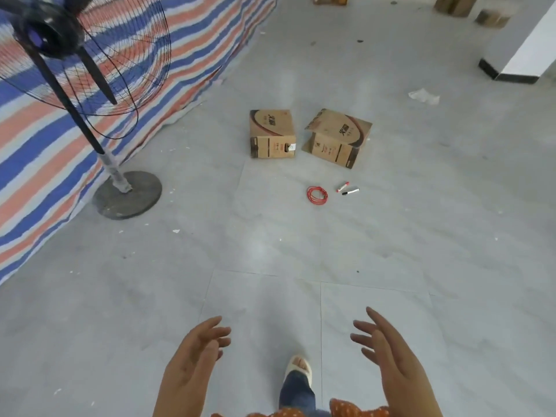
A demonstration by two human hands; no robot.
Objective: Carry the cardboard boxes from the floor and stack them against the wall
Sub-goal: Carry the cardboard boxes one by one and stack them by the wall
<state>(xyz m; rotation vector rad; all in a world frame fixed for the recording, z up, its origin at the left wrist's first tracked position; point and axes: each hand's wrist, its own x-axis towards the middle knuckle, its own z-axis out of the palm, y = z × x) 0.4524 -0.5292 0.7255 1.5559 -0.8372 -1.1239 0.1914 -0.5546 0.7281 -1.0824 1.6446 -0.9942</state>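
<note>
Two brown cardboard boxes stand side by side on the grey tiled floor ahead of me. The left box [272, 133] sits square and closed. The right box [338, 138] is turned at an angle, with a flap sticking out at its left. My left hand [192, 359] and my right hand [388, 353] are held out low in front of me, palms facing each other, fingers apart, both empty. The boxes lie well beyond both hands.
A standing fan [75, 94] with a round base [128, 195] is at the left, before a striped tarp [45, 176]. A red cord coil [316, 194] and two markers [347, 189] lie just before the boxes. My sandalled foot [299, 368] steps forward. More boxes [454, 4] sit far back.
</note>
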